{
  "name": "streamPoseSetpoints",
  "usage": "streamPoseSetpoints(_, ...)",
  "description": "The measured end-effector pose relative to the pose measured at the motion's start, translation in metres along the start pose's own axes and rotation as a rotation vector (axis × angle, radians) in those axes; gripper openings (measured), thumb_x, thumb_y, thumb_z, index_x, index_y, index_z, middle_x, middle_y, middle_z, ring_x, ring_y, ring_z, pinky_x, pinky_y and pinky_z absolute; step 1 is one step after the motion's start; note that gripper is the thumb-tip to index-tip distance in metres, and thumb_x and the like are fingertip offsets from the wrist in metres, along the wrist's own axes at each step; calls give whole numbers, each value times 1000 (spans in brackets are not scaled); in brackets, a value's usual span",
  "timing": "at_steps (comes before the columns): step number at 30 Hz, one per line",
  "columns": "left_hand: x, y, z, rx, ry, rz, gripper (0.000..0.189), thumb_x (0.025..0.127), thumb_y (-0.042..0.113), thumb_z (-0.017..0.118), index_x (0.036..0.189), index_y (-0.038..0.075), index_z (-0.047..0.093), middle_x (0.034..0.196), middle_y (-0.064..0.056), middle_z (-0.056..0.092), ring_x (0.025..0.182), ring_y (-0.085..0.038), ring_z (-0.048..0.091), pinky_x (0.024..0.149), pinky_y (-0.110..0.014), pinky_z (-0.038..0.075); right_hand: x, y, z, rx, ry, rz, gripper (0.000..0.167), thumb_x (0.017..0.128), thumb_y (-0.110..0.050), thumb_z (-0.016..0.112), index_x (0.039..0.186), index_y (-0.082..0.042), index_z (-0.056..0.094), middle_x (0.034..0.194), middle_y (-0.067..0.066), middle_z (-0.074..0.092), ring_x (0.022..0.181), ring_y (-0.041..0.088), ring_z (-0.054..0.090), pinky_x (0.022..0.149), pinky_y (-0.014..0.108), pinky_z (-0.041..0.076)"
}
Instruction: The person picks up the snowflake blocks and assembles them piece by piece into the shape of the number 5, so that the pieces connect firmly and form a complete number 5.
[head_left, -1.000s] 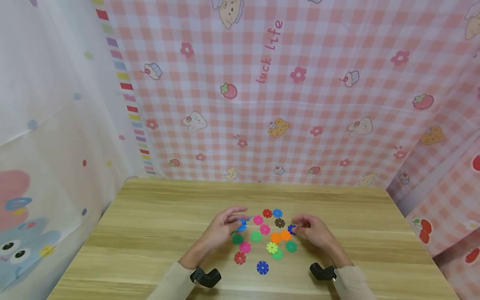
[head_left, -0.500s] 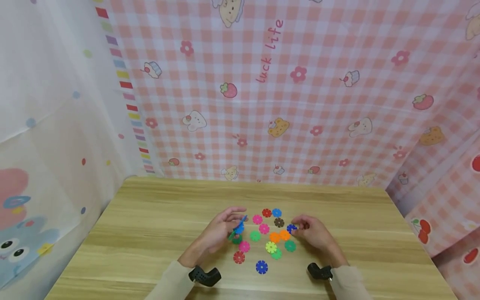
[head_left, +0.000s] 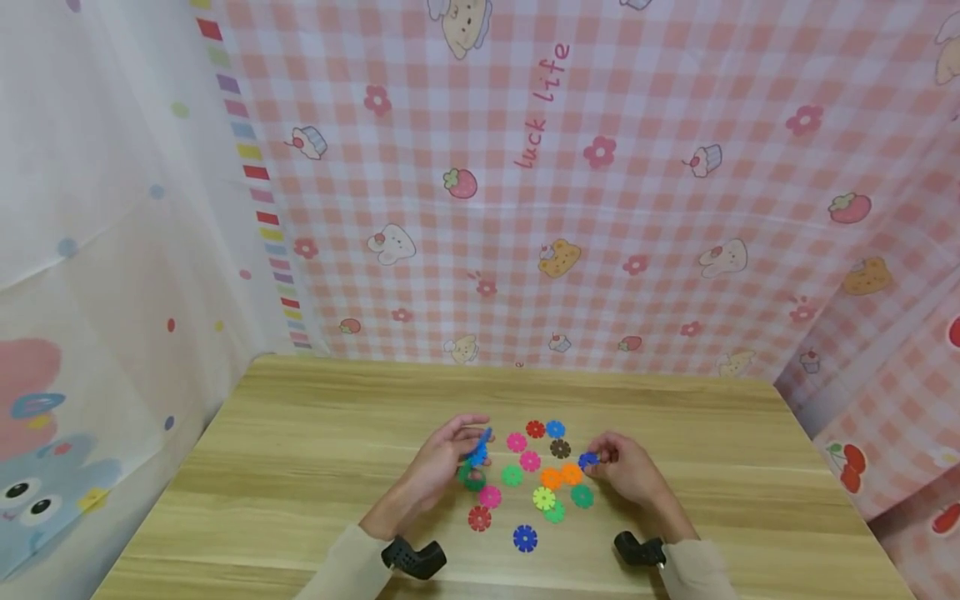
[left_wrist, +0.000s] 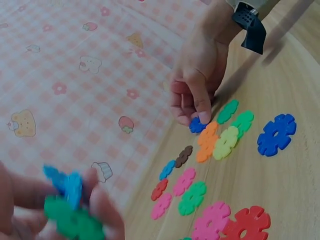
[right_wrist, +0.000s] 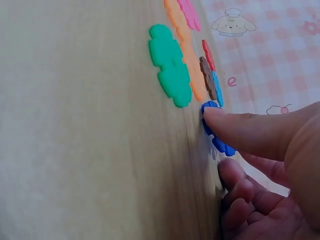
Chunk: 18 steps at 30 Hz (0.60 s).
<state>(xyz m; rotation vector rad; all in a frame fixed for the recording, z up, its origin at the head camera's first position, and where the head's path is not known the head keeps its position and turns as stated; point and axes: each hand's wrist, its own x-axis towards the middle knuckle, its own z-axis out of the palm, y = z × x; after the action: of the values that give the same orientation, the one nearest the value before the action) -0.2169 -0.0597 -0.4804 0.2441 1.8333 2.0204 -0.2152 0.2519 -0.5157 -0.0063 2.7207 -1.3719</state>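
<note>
My left hand [head_left: 438, 462] holds a small cluster of notched plastic flower discs joined together. A light blue disc [left_wrist: 74, 187] and a green disc [left_wrist: 75, 220] of that cluster show between thumb and fingers in the left wrist view. At the right of the scattered discs, my right hand [head_left: 630, 468] pinches a dark blue disc [right_wrist: 220, 144] between thumb and fingers. That disc stands tilted, close over the tabletop. A brown disc [head_left: 560, 448] and two orange discs [head_left: 572, 474] lie just left of it.
Several loose discs lie flat between the hands on the wooden table [head_left: 315, 433]: pink [head_left: 530, 461], red [head_left: 480, 518], yellow-green [head_left: 543, 498], green [head_left: 582, 497] and dark blue [head_left: 525, 538]. A checked pink curtain [head_left: 510, 208] hangs behind the table.
The left hand has turned its joined discs more upright. The right hand has tilted up the dark blue disc, which lay flatter before. Other discs stay put.
</note>
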Motion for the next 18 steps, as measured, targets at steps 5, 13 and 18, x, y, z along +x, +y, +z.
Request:
streamPoseSetpoints(5, 2, -3, 1, 24, 99, -26, 39, 106, 13, 33, 142, 1, 44, 137, -24, 54, 76, -18, 50, 66, -25, 45, -1, 1, 1, 11, 36, -15, 17, 83, 5, 71, 94, -4, 61, 83, 6, 57, 75, 18, 49, 65, 25, 41)
streamPoseSetpoints(13, 2, -4, 2, 5, 60, -31, 44, 108, 23, 36, 142, -4, 44, 127, -22, 56, 78, -16, 46, 65, -22, 42, -2, -2, 0, 59, 63, -2, 14, 85, 6, 67, 96, -2, 63, 83, 6, 61, 74, 17, 52, 62, 23, 43)
streamPoseSetpoints(18, 0, -1, 3, 38, 31, -30, 42, 107, 24, 43, 136, -5, 52, 127, -20, 58, 80, -14, 46, 69, -22, 43, -3, -10, -3, 96, 74, 6, 14, 88, 4, 65, 100, -1, 62, 86, 8, 64, 72, 19, 54, 58, 24, 47)
